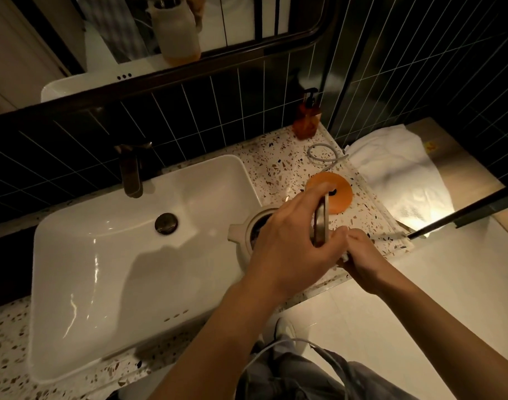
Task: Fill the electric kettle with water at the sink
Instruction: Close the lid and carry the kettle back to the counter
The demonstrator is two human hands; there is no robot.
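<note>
The cream electric kettle (241, 249) stands on the terrazzo counter at the right rim of the white sink (102, 255), its spout toward the basin and its mouth uncovered. My left hand (287, 249) is above it, holding the round metal kettle lid (321, 223) on edge. My right hand (365, 261) is closed around the kettle's handle, mostly hidden behind the left hand. The dark faucet (130, 174) stands at the back of the basin; no water is running.
The orange kettle base (341, 194) lies on the counter behind the kettle, with its grey cord (319, 153) coiled further back. An amber soap dispenser (306, 116) stands in the corner. A white towel (400, 174) lies to the right. The drain plug (166, 223) sits mid-basin.
</note>
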